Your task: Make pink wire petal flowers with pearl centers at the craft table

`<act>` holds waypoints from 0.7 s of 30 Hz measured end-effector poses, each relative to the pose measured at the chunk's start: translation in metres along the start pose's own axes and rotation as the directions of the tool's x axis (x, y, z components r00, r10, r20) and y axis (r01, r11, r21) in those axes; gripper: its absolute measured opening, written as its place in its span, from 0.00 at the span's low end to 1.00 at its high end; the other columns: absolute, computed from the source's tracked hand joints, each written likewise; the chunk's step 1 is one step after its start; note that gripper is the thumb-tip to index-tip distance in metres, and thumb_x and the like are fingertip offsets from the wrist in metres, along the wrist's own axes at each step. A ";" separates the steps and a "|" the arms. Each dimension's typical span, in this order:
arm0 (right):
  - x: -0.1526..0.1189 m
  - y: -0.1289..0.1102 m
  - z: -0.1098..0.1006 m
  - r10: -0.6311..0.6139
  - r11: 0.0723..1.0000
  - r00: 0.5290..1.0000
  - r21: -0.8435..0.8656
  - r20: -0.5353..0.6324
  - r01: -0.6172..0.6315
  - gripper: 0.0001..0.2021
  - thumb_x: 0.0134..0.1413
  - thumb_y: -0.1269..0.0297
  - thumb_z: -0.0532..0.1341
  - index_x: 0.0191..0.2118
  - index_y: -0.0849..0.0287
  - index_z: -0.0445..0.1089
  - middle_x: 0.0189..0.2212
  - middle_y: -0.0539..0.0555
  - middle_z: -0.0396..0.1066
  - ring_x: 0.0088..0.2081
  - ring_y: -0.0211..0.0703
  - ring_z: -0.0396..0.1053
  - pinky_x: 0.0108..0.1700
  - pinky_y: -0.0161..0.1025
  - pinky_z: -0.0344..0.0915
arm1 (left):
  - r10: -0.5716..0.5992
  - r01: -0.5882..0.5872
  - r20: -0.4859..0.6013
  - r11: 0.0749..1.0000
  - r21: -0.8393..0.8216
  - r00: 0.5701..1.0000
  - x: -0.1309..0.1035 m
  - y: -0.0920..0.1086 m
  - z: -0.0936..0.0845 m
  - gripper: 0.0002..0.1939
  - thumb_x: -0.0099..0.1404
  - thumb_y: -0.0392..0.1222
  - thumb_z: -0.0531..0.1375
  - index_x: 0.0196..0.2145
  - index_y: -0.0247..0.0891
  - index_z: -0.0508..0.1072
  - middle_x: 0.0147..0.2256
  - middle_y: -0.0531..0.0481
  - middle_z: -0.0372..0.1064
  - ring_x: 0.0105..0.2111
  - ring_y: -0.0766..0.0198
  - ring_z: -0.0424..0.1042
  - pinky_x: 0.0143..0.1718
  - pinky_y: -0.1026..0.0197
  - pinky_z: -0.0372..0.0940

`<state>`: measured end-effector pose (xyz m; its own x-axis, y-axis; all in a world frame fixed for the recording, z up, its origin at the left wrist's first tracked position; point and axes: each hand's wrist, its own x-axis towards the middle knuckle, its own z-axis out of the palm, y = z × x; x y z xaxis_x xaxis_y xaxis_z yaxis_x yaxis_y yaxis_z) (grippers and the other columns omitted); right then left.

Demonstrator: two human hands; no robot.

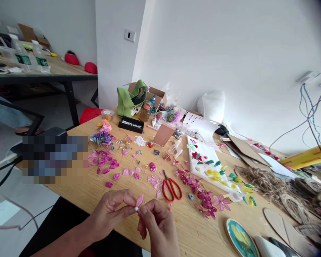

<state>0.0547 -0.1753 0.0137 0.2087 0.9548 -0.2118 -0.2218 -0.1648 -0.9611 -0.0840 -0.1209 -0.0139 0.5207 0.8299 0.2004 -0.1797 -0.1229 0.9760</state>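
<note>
Above the table's front edge, a pink petal (140,200) stands upright between my hands, with a white pearl bead (136,208) at its base. My left hand (109,210) pinches the bead and petal base between thumb and fingertips. Close against it, my right hand (159,225) is closed in a pinch by the petal's lower end; what lies between its fingertips is too small to make out. Red-handled scissors (172,189) lie just beyond my right hand. Loose pink petals (128,172) are scattered ahead, and finished magenta flowers (203,194) lie to the right.
A white foam board (203,157) holds coloured flowers and leaves. Behind stand a black tray (131,125), a green bag (130,100) and a jar (145,112). Twine (259,182) and a round painted piece (240,237) lie at right. A patch at left is pixelated.
</note>
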 end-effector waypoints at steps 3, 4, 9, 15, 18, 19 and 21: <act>0.000 0.001 -0.001 0.005 1.000 1.000 -0.004 0.012 -0.005 0.23 0.43 0.44 0.67 0.21 0.61 0.66 0.12 0.46 0.62 0.15 0.29 0.52 0.18 0.28 0.48 | -0.018 0.018 0.025 0.999 -0.028 1.000 0.000 0.000 -0.001 0.07 0.64 0.40 0.61 0.32 0.36 0.78 0.29 0.47 0.73 0.32 0.62 0.71 0.38 0.61 0.65; 0.000 0.001 -0.001 0.006 1.000 1.000 -0.008 0.016 -0.006 0.23 0.43 0.44 0.67 0.21 0.61 0.66 0.12 0.46 0.62 0.15 0.29 0.53 0.18 0.28 0.48 | -0.019 0.019 0.028 0.999 -0.030 0.999 0.000 0.000 -0.001 0.07 0.63 0.40 0.61 0.31 0.36 0.78 0.29 0.48 0.73 0.32 0.62 0.71 0.37 0.61 0.65; 0.000 0.001 -0.002 0.014 1.000 1.000 -0.024 0.018 -0.013 0.22 0.43 0.44 0.67 0.22 0.62 0.66 0.12 0.46 0.61 0.15 0.29 0.52 0.18 0.29 0.48 | -0.005 0.005 0.007 0.999 -0.041 1.000 0.001 -0.001 0.000 0.06 0.62 0.40 0.63 0.30 0.37 0.79 0.28 0.49 0.71 0.30 0.64 0.70 0.35 0.63 0.65; -0.001 -0.002 -0.002 -0.020 0.998 1.000 -0.064 -0.011 0.020 0.22 0.43 0.46 0.67 0.21 0.62 0.66 0.12 0.46 0.61 0.15 0.30 0.53 0.20 0.29 0.50 | -0.042 0.042 0.009 0.999 -0.008 0.999 0.002 0.000 0.000 0.08 0.62 0.43 0.63 0.30 0.36 0.80 0.27 0.47 0.71 0.30 0.62 0.69 0.34 0.61 0.66; -0.001 -0.002 -0.003 -0.017 0.997 1.000 -0.074 -0.016 0.016 0.22 0.42 0.45 0.67 0.20 0.61 0.66 0.12 0.46 0.61 0.15 0.30 0.52 0.19 0.30 0.50 | -0.046 0.046 0.023 0.999 0.030 0.999 0.002 0.000 0.000 0.10 0.62 0.44 0.63 0.30 0.37 0.81 0.27 0.46 0.71 0.30 0.62 0.69 0.33 0.62 0.67; -0.001 -0.003 -0.003 -0.013 0.997 1.000 -0.077 -0.014 0.012 0.22 0.42 0.45 0.67 0.20 0.61 0.65 0.12 0.46 0.61 0.15 0.30 0.52 0.20 0.30 0.49 | -0.041 0.040 0.027 0.999 0.037 0.999 0.002 0.000 0.000 0.10 0.62 0.44 0.63 0.30 0.37 0.81 0.27 0.46 0.71 0.30 0.62 0.69 0.33 0.62 0.67; -0.001 -0.003 -0.003 -0.003 0.997 1.000 -0.079 -0.005 0.003 0.22 0.43 0.45 0.67 0.20 0.61 0.65 0.12 0.46 0.61 0.15 0.30 0.52 0.20 0.30 0.49 | -0.031 0.029 0.029 0.999 0.046 0.999 0.002 0.000 -0.001 0.10 0.62 0.44 0.62 0.31 0.37 0.81 0.27 0.46 0.71 0.30 0.62 0.69 0.33 0.62 0.66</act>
<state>0.0580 -0.1763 0.0166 0.2143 0.9540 -0.2097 -0.1448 -0.1813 -0.9727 -0.0835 -0.1192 -0.0139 0.5504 0.8169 0.1726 -0.1261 -0.1230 0.9844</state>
